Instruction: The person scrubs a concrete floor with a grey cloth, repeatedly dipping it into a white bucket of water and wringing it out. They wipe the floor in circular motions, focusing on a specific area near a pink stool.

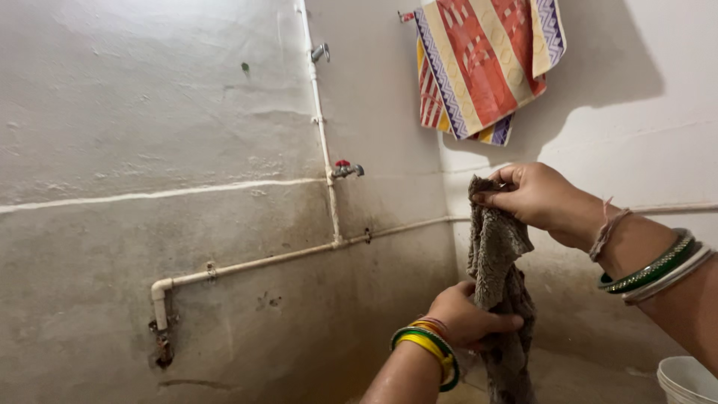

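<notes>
With your right hand [535,196] pinching the top of the shaggy grey-brown wet cloth [499,288] and your left hand [470,316] fisted around its middle just below, twist the fists oppositely, keeping fingers clamped tight.

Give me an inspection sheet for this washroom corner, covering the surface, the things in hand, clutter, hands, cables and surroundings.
Surface: grey plastered wall, stained and darker low down.
Job's things: a grey-brown cloth hangs upright, held at two heights.
Clutter: a white bucket shows only its rim at the lower right corner.
Grippers: right hand pinches the cloth's top edge; left hand is closed around its middle; bangles on both wrists.
Cables: nothing seen; white water pipes run along and up the wall.
Surroundings: a tap with a red handle, a second tap higher up, and a striped patterned towel hanging near the corner.
</notes>
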